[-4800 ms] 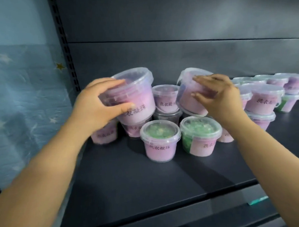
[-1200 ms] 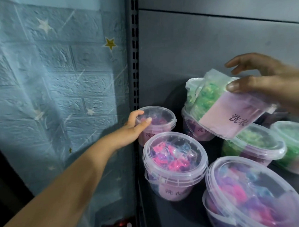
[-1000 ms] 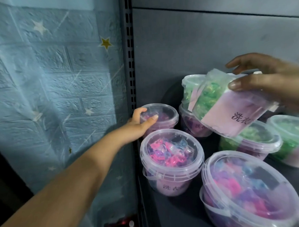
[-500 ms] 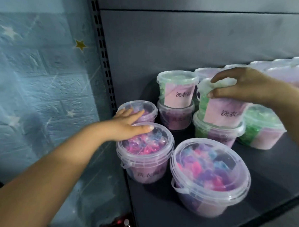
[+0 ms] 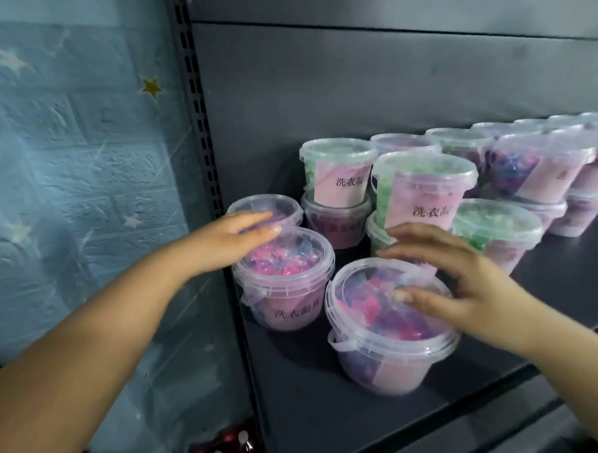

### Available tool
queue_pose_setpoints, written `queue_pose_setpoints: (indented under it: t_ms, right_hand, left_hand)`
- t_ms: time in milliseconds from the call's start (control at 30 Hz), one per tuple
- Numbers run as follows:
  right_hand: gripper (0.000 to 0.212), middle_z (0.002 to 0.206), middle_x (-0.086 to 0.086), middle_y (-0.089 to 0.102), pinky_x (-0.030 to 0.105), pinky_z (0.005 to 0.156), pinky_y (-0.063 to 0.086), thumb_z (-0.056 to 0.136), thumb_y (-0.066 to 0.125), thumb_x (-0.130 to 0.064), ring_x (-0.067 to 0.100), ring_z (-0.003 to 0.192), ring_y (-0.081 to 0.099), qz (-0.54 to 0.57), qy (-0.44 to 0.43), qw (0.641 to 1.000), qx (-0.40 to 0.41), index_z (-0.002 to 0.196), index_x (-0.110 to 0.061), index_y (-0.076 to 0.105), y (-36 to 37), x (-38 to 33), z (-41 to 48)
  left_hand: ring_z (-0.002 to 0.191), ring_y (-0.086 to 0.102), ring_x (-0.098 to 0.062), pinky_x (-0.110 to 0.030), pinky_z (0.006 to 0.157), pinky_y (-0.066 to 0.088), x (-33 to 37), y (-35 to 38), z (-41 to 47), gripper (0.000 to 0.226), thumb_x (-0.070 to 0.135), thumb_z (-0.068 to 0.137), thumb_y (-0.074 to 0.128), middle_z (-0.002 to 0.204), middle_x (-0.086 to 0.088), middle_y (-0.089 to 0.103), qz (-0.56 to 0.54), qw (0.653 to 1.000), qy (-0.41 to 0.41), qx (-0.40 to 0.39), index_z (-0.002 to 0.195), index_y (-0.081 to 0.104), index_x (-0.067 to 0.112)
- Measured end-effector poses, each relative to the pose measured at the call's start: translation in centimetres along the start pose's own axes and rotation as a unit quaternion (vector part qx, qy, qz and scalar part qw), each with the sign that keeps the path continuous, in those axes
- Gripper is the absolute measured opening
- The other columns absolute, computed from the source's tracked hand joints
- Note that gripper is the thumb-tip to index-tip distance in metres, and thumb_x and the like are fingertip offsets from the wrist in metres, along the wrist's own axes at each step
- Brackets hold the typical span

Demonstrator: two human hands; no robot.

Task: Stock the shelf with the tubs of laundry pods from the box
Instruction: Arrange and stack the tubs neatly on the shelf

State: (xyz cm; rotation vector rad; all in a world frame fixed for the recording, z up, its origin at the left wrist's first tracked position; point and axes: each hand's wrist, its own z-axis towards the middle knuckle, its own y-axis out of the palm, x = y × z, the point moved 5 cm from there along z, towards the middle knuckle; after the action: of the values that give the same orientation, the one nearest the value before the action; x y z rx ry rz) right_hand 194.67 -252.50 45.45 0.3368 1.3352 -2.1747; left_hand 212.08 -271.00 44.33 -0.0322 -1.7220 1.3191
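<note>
Head view: the left hand (image 5: 229, 241) lies flat, fingers straight and spread, its grip wide and holding nothing; the fingertips rest over the lid of the pink tub (image 5: 286, 278) near the shelf's left edge and reach toward the small tub (image 5: 266, 210) just behind it. The right hand (image 5: 464, 287) is also open, its grip wide and closed on nothing, with the thumb on the lid of the front tub (image 5: 391, 328), which stands near the front edge of the shelf (image 5: 550, 290), and the fingers spread above it toward the tubs behind. Just behind that hand a green tub (image 5: 426, 190) sits stacked on another tub, beside a second two-high stack topped by a green-lidded tub (image 5: 338, 171). More tubs (image 5: 535, 171) run along the back of the shelf toward its right edge. A slotted metal post (image 5: 196, 104) borders the shelf's left side, with blue starred wallpaper (image 5: 74, 140) beyond it.
</note>
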Motion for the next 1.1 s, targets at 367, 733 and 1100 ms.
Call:
queue_pose_setpoints:
  t_ms: [367,733,1100]
  right_hand:
    - [0.041,0.125,-0.022,0.055,0.01,0.101,0.034,0.07,0.059,-0.066,-0.006,0.126,0.042,0.252,0.053,0.966,-0.029,0.102,-0.041,0.067,4.7,-2.2,-2.0]
    - [0.011,0.09,-0.015,0.067,0.007,0.079,0.044,0.073,0.064,-0.019,-0.009,0.087,0.059,0.435,0.128,0.891,0.017,0.083,-0.022,0.067,6.4,-1.6,-0.8]
    - [0.014,0.088,-0.016,0.056,0.001,0.072,0.041,0.078,0.065,-0.027,-0.014,0.075,0.053,0.157,0.156,0.973,0.067,0.082,-0.033,0.054,2.8,-3.5,3.3]
  left_hand:
    - [0.137,0.019,-0.005,-0.023,0.112,0.017,0.3,1.4,-0.8,0.026,0.029,0.093,0.049,0.146,0.007,0.029,-0.08,0.993,0.051,0.067,0.107,0.048,0.051]
    - [0.132,0.021,0.015,-0.013,0.109,0.014,3.5,3.4,-9.3,0.035,0.066,0.064,0.049,0.134,0.032,0.038,0.01,0.995,0.102,-0.01,0.098,0.046,0.064]
    - [0.121,0.039,-0.001,0.002,0.096,0.017,-0.2,-4.4,-5.2,0.033,0.037,0.086,0.054,0.127,0.007,0.051,0.0,0.955,0.142,0.26,0.117,0.058,0.028]
